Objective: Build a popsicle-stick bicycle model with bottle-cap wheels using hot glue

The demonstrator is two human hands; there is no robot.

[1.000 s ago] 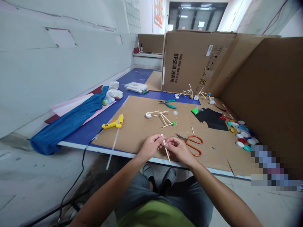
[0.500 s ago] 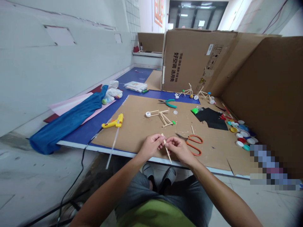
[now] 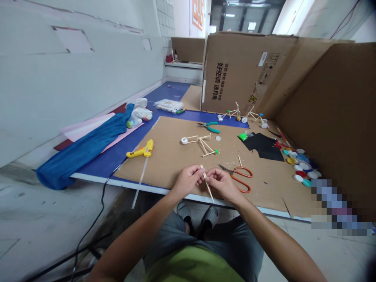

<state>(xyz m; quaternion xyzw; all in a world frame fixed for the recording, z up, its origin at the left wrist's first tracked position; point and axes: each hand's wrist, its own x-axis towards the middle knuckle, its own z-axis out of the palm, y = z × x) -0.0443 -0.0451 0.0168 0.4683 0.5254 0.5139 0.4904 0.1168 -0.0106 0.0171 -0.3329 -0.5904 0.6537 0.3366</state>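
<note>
Tilting wooden stick (image 3: 210, 192) more, left hand (image 3: 188, 181), right hand (image 3: 222, 182).

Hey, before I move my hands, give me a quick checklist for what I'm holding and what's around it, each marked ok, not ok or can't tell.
1. Thin pale wooden sticks held: ok, fingers of the left hand and right hand are on them.
2. Exact stick count: cannot tell, the fingers cover part.
3. Orange-handled metal scissors well away from the right hand: not ok, the blades lie close behind it.
4. Pale wooden stick frame clear of both hands: ok, it lies farther back on the brown cardboard sheet.
5. Clear glue stick from the yellow plastic glue gun within the table edge: not ok, its end juts past.
</note>
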